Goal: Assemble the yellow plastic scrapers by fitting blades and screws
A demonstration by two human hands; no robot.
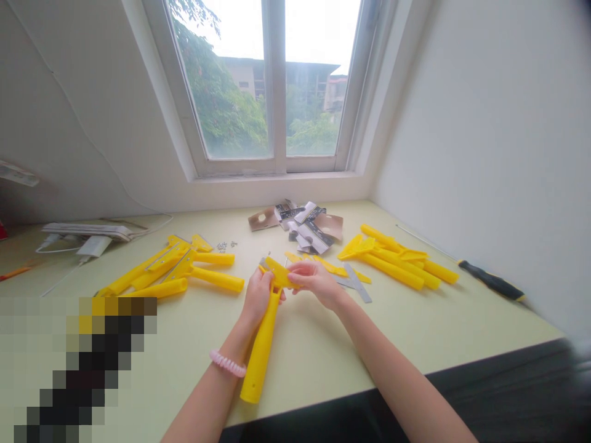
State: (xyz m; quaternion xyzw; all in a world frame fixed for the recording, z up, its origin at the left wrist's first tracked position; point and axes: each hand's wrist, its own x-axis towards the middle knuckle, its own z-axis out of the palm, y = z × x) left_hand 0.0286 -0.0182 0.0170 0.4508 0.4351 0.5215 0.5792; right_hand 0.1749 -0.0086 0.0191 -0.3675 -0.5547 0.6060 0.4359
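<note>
Tabletop (323,351), pale yellow-green, stretches beneath a window (276,92) that looks out on trees and buildings. Across its left side lies a cluster of yellow-handled tools (182,269), and on its right a bundle of yellow handles (399,267). Between these groups, near the front edge, a yellow tool (266,332) is held off centre, handle slanting down toward the person. The left hand (258,292) is closed around its head; the right hand (318,280) pinches the head's right side between thumb and fingers, though I cannot tell whether that part is separate. Behind them sits a heap of printed card packaging (311,231). A black-gripped screwdriver (492,280) lies far right, a white power strip (87,231) far left. Smaller still are grey flat strips (357,283) just beyond the right wrist, a pink coiled bracelet (228,363) on the left wrist, and tiny metal pieces (222,247) beside the left cluster.
</note>
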